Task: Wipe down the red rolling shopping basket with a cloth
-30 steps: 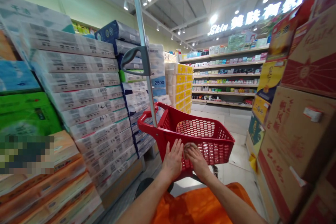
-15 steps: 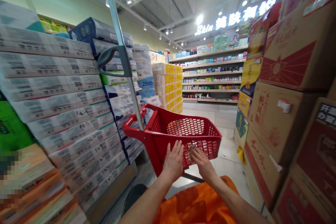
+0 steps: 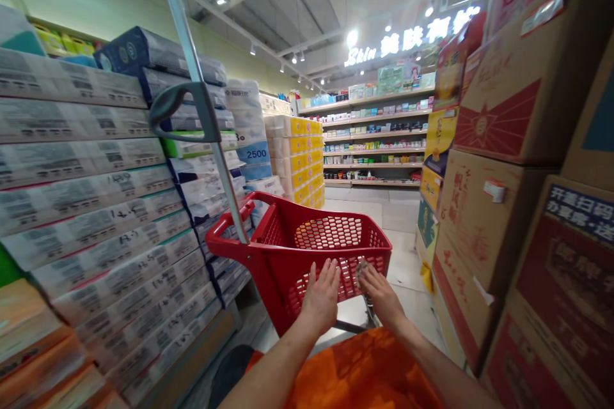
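Observation:
A red plastic shopping cart [image 3: 268, 262] with a perforated basket stands in front of me. My left hand [image 3: 321, 297] lies nearly flat at the basket's near side, its fingers stretched out and holding nothing; whether it touches the plastic I cannot tell. Close by on the right, my right hand [image 3: 382, 294] has its fingers over a small crumpled greyish-brown cloth [image 3: 361, 270], held against the same side near the front corner. Part of the cloth is hidden under the fingers. A metal pole [image 3: 225, 182] with a grey handle [image 3: 206, 112] rises from the cart's push-bar end.
Stacked packs of paper goods [image 3: 115, 160] line the left, with yellow-and-white packs [image 3: 307, 160] beyond. Cardboard cartons [image 3: 484, 217] are piled close on the right. Shelves of small products [image 3: 374, 128] stand at the back. Orange cloth [image 3: 359, 370] covers my lap.
My right hand has slid a little to the right with the cloth, widening the gap between my hands. The view has turned slightly, so the cart and shelves sit further left.

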Action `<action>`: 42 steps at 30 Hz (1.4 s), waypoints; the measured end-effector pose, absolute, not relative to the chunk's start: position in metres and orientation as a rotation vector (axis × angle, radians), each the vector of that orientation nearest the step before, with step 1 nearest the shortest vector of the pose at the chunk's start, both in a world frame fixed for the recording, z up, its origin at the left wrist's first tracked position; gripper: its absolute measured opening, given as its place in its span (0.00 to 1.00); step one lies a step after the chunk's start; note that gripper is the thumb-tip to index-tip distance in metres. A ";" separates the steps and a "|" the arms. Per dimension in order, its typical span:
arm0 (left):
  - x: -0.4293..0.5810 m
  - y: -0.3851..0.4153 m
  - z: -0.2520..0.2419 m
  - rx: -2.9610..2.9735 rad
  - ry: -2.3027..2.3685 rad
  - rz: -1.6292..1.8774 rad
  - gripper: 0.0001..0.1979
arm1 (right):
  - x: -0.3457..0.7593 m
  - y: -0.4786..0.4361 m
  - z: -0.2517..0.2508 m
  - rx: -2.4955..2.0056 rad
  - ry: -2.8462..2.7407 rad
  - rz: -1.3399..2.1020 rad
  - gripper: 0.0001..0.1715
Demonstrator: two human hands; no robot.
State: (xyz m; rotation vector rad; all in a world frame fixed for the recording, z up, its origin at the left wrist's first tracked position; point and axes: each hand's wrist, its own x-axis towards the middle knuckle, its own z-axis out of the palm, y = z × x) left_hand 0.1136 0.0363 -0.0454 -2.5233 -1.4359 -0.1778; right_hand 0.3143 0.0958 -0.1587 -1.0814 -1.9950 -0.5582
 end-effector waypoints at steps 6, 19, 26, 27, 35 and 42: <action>0.122 0.036 -0.045 -2.525 -1.419 -0.154 0.32 | 0.347 0.115 -0.127 -1.211 -1.778 -0.595 0.24; 0.104 0.039 -0.045 -2.482 -1.505 -0.200 0.32 | 0.333 0.110 -0.118 -1.143 -1.708 -0.491 0.25; 0.079 0.034 -0.044 -2.382 -1.564 -0.203 0.32 | 0.281 0.090 -0.151 -0.998 -1.981 -0.351 0.30; 0.074 0.033 -0.044 -2.364 -1.573 -0.210 0.31 | 0.276 0.087 -0.147 -0.978 -1.972 -0.349 0.30; 0.050 0.029 -0.045 -2.236 -1.620 -0.234 0.33 | 0.237 0.093 -0.097 -0.825 -1.919 -0.451 0.28; 0.027 0.021 -0.048 -2.223 -1.652 -0.284 0.32 | 0.207 0.077 -0.114 -0.746 -2.066 -0.381 0.26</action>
